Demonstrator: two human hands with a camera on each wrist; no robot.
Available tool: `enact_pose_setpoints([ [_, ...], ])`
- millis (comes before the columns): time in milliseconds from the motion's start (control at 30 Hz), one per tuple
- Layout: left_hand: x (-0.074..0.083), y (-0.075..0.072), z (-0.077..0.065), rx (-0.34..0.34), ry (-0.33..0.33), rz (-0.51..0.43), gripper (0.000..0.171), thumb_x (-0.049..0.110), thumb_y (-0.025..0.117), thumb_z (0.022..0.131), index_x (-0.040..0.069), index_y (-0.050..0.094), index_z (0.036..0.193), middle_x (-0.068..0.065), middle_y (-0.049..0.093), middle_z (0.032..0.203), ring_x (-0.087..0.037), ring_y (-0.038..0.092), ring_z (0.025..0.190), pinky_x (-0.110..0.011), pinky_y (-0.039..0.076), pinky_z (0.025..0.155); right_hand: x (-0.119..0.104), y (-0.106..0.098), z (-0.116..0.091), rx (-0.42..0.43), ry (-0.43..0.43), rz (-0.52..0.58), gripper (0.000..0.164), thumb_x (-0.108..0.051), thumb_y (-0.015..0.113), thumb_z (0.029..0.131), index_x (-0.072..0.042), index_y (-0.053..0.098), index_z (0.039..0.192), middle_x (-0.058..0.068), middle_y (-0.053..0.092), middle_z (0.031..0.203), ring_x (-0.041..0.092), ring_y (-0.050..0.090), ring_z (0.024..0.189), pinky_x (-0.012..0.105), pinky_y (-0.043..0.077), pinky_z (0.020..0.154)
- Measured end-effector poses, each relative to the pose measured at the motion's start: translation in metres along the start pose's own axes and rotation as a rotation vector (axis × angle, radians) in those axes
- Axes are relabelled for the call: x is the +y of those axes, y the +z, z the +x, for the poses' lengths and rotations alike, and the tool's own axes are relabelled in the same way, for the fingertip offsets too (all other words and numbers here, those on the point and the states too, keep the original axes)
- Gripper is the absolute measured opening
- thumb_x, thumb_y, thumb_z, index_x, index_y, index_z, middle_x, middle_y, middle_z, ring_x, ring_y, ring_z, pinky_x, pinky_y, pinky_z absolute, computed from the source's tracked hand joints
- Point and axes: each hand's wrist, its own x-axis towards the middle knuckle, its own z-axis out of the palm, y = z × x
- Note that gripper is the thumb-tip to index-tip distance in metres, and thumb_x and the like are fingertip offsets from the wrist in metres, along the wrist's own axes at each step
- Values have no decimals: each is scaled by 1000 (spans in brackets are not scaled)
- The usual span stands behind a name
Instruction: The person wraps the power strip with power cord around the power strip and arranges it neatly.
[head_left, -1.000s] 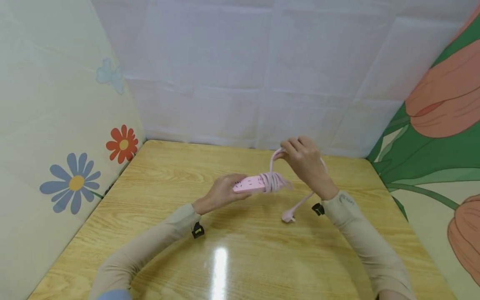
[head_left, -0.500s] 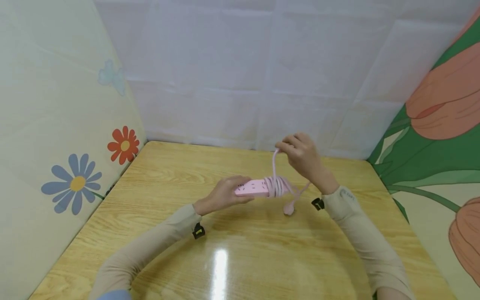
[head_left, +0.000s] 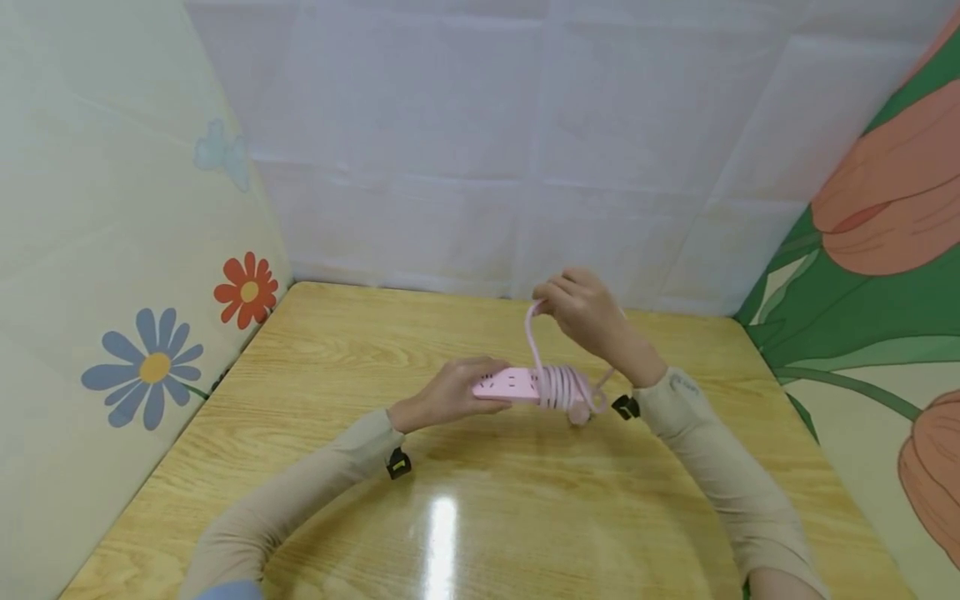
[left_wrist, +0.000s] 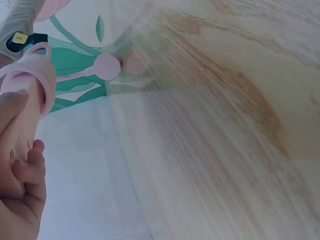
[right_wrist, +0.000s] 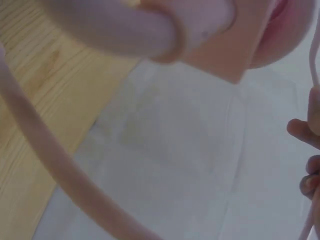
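Note:
A pink power strip (head_left: 506, 384) is held above the table by my left hand (head_left: 450, 392), which grips its left end. Several turns of the pink cord (head_left: 557, 387) wrap round the strip's right end. Higher up and to the right, my right hand (head_left: 585, 312) pinches a length of that cord, which rises in a curve from the coils. The plug (head_left: 579, 412) hangs just below the wrapped end; in the left wrist view the plug (left_wrist: 107, 66) shows at the end of a short straight piece of cord. Close to the right wrist camera, the strip's end (right_wrist: 220, 55) looms large and blurred.
The wooden table (head_left: 360, 333) lies under both hands and carries a bright light reflection near its front. A white cloth backdrop (head_left: 420, 167) stands behind it. Flower-patterned cloths flank the left and right sides.
My right hand has moved left with the cord, and the coils now spread further along the strip. The plug has drawn up close to the wrapped end. My left hand has barely shifted.

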Motion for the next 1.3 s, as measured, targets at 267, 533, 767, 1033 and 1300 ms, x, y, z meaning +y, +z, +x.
enact_pose_setpoints([
  [267,6,-2,3,-11,143,-67,52,18,83,80,0,63,125,-13,68,115,-14,64,94,-20,53,76,5,2,-11,-108,110,124,30,-23,83,75,-4,71,94,7,70,86,22,64,72,38,54,65],
  [533,16,-6,7,55,183,-147,54,10,84,78,-4,61,125,-15,68,113,-16,65,92,-23,54,78,8,7,-20,-151,121,108,32,-35,74,87,-5,75,100,8,69,86,24,63,73,39,54,65],
  [767,21,-8,12,142,191,-148,55,7,85,76,-5,61,124,-17,68,113,-16,64,88,-24,54,73,11,26,-30,-145,82,54,53,-49,48,100,-3,74,102,13,69,86,31,63,74,45,53,67],
  [1033,21,-5,12,221,194,-116,58,6,86,74,-5,61,125,-18,67,116,-19,65,89,-23,54,72,4,38,-38,-290,117,148,46,-43,40,107,-8,70,112,11,70,101,31,63,93,49,49,84],
  [1300,24,-5,15,340,150,-106,59,0,87,70,-8,61,123,-21,67,113,-26,65,87,-26,54,71,-2,31,-44,-389,152,118,38,-31,62,94,-4,66,120,14,66,110,33,59,99,50,48,88],
])
